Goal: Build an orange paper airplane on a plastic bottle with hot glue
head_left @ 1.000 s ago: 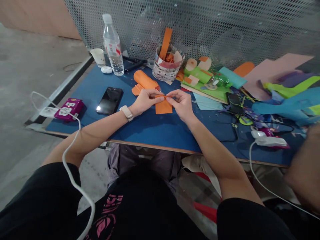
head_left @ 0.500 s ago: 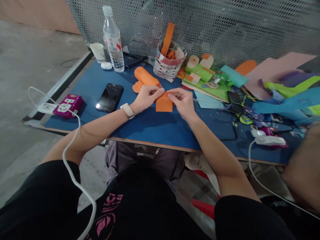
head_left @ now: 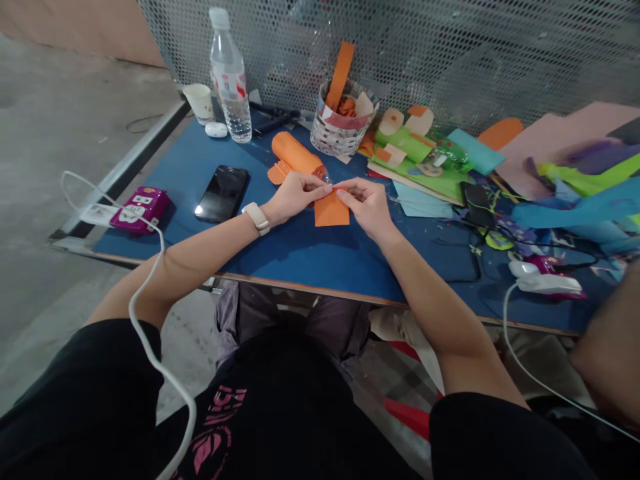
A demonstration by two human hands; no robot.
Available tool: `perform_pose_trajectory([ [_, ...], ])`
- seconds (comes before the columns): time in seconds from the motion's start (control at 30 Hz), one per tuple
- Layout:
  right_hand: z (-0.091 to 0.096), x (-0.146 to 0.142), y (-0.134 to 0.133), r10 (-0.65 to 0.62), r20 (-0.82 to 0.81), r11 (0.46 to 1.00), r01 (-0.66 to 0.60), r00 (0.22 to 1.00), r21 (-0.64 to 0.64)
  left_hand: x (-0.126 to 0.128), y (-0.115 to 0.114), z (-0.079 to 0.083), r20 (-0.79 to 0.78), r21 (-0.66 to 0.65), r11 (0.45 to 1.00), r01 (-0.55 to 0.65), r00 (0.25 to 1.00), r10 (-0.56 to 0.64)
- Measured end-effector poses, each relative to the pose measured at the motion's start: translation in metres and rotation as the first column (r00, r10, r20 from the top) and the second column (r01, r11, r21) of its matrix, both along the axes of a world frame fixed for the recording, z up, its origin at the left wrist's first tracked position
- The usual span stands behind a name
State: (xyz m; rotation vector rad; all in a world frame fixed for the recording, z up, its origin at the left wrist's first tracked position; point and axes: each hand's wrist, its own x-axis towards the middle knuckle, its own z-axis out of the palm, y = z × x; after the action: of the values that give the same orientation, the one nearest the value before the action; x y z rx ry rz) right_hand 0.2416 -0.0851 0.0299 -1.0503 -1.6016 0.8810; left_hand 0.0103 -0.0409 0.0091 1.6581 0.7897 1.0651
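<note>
Between my two hands is a small piece of orange paper, its lower part hanging flat and its top edge pinched. My left hand grips the upper left of that edge between thumb and fingers. At the upper right, my right hand pinches the same edge. The fingertips are close together and hide how the top is folded. Just behind my left hand lies a bottle wrapped in orange paper, on its side, with a clear end showing and orange cut-paper pieces beside it.
A water bottle, paper cup and woven basket stand along the back of the blue table. A phone and purple power box lie left. Green paper craft and coloured scraps crowd the right, near another person's arm.
My fingertips have drawn slightly closer together on the top edge of the orange paper. The whole view has shifted a little; the other things stay in place.
</note>
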Motion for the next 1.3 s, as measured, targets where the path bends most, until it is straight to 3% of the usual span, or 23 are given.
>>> perform_pose_trajectory([
  [0.2, -0.002, 0.003, 0.001, 0.01, -0.044, 0.993, -0.015, 0.999, -0.119, -0.002, -0.003, 0.006, -0.069, 0.206, 0.979, -0.009, 0.997, 0.024],
  [0.5, -0.005, 0.01, 0.008, 0.06, -0.07, 0.984, -0.071, 0.996, -0.166, -0.004, 0.001, 0.004, -0.162, 0.296, 0.955, -0.008, 0.985, 0.058],
  [0.7, 0.0, 0.009, 0.004, 0.049, -0.042, 0.962, -0.058, 0.998, -0.266, -0.008, 0.002, 0.007, -0.232, 0.273, 0.962, -0.011, 0.97, 0.077],
  [1.03, 0.0, 0.016, 0.008, 0.049, -0.068, 0.957, -0.066, 0.997, -0.283, -0.01, 0.01, 0.004, -0.305, 0.315, 0.949, -0.009, 0.946, 0.11],
  [1.3, 0.0, 0.015, 0.008, 0.029, -0.056, 0.964, -0.043, 0.998, -0.263, -0.011, 0.007, 0.008, -0.26, 0.27, 0.962, 0.032, 0.965, 0.041],
])
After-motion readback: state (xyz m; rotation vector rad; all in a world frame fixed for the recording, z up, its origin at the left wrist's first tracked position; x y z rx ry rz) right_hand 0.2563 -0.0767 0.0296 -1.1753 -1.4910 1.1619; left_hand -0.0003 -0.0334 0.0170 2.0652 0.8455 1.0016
